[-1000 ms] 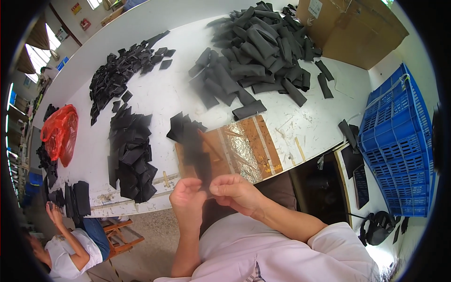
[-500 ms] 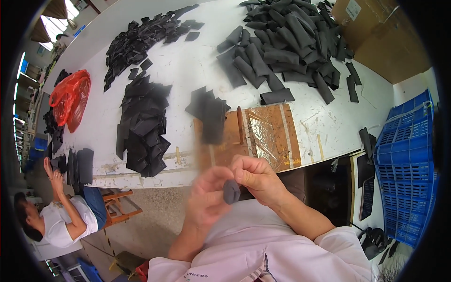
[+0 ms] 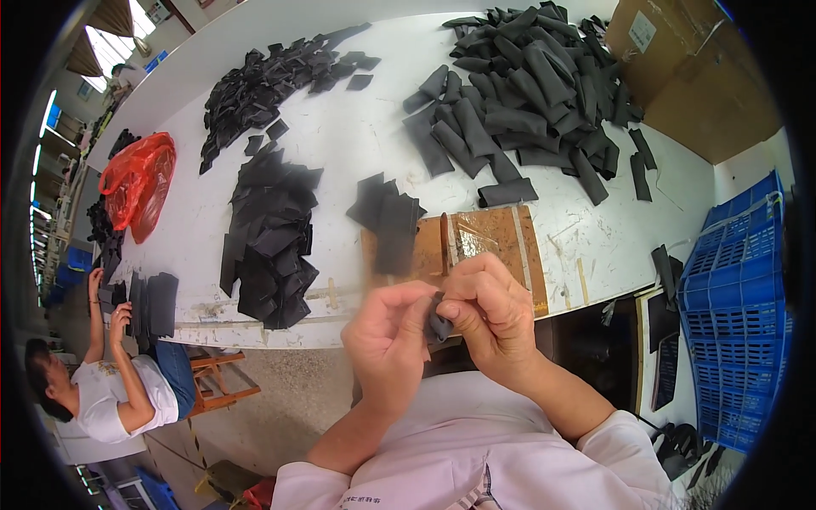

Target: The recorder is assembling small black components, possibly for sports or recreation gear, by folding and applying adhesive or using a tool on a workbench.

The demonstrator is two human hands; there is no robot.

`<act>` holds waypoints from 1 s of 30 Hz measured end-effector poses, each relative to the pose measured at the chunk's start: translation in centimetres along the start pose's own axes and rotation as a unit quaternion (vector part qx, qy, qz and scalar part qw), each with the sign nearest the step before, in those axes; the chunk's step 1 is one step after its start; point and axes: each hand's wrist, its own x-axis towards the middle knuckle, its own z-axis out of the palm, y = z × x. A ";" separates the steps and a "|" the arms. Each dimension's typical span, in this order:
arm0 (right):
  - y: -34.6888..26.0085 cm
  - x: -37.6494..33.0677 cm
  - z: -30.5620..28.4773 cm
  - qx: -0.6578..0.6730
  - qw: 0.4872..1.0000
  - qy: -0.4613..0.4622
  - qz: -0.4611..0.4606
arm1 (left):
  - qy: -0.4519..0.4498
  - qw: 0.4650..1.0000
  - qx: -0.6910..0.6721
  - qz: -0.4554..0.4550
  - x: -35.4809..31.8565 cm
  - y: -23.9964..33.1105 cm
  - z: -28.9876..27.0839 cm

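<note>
Just past the front edge of the table, in front of my chest, both hands grip one small dark grey piece of fabric point(image 3: 438, 325). It looks curled or rolled, and my fingers cover much of it. My left hand point(image 3: 384, 333) pinches its left side, while my right hand point(image 3: 495, 313) holds the opposite side between thumb and fingers. Beyond my hands is a brown board point(image 3: 517, 255) with a raised strip. A small fanned stack of flat black fabric pieces point(image 3: 387, 212) overlaps the board's left part.
Rolled dark grey fabric tubes point(image 3: 510, 119) heap at the back right, beside a cardboard box point(image 3: 680, 76). Flat black pieces point(image 3: 270, 234) pile on the left. A red plastic bag point(image 3: 140, 183) and a seated co-worker point(image 3: 127, 382) are farther left. Blue crates point(image 3: 735, 314) stand right.
My hands have shifted slightly right, and my left hand has risen. The fabric piece has turned and now sits between the fingertips of both hands. The view has shifted a little.
</note>
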 end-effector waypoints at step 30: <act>3.7 6.1 -3.0 0.321 0.877 -0.135 0.330 | -0.213 0.727 -0.582 -0.295 7.6 -3.7 -0.6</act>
